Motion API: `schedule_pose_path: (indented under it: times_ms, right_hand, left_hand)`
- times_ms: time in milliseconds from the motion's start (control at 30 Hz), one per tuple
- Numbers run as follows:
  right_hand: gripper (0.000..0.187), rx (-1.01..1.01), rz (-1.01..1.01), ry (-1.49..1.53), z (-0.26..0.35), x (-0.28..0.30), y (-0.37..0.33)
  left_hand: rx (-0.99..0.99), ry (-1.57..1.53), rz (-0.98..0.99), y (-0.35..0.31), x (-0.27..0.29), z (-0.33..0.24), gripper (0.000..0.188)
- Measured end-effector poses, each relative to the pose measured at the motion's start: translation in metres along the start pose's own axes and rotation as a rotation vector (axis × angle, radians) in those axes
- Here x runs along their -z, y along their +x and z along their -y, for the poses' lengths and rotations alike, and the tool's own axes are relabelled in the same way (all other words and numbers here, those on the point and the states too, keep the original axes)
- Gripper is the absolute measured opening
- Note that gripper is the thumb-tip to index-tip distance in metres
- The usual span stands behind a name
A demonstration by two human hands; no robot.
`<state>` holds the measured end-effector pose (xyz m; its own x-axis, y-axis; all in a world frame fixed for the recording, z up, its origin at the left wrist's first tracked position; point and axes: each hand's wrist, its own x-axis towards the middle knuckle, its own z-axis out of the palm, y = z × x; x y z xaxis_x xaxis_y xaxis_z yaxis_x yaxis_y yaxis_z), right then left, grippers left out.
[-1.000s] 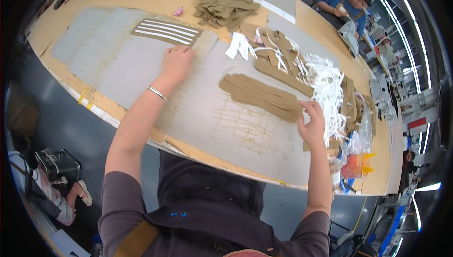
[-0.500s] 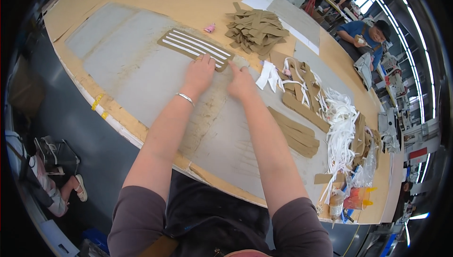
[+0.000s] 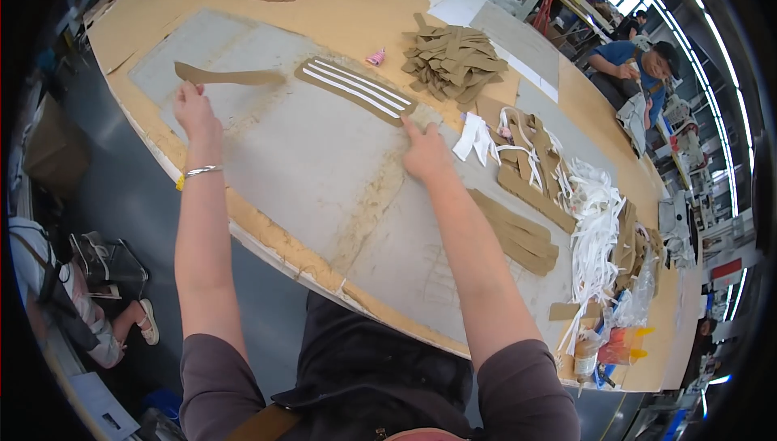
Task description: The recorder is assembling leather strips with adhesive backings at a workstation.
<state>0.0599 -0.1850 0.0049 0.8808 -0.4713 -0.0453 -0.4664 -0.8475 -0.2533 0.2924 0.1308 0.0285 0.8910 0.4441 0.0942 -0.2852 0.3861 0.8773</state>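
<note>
My left hand is closed on one end of a long brown strip, which it lifts above the table's left part. The strip's far end droops to the right. Only plain brown shows on its visible side. Further right, a row of overlapping brown strips with white bands lies on the grey sheet. At the row's right end, my right hand touches the strips with its index finger stretched out and holds nothing. Some of its other fingers are hidden.
A heap of brown strips lies beyond, near a small pink object. To the right are a brown stack, tangled white tapes, a bottle and an orange container. A person in blue sits across the table.
My left hand has moved left from the banded row, drawing one brown strip away. Three white bands show now, four before. My right hand stays at the row's right end.
</note>
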Motion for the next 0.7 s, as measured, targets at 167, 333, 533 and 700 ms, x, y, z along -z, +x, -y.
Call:
schedule_pose_path:
  times_ms: [167, 333, 533, 700]
  right_hand:
    - [0.06, 0.169, -0.124, 0.374, -0.002, 0.005, -0.048]
    - [0.04, 0.13, 0.188, 1.037, 0.024, 0.047, -0.168]
    - [0.015, -0.087, 0.111, 0.761, -0.072, 0.037, -0.272]
    - [0.018, -0.342, 0.265, 0.668, -0.145, 0.062, -0.366]
  left_hand:
    - [-0.698, 0.435, 0.396, -0.09, 0.012, -0.061, 0.009]
    - [-1.041, 0.786, 0.964, -0.263, 0.049, -0.077, 0.017]
    - [-0.728, 0.543, 1.44, -0.365, 0.071, -0.064, 0.02]
    - [-0.606, 0.684, 1.572, -0.341, 0.063, -0.048, 0.027]
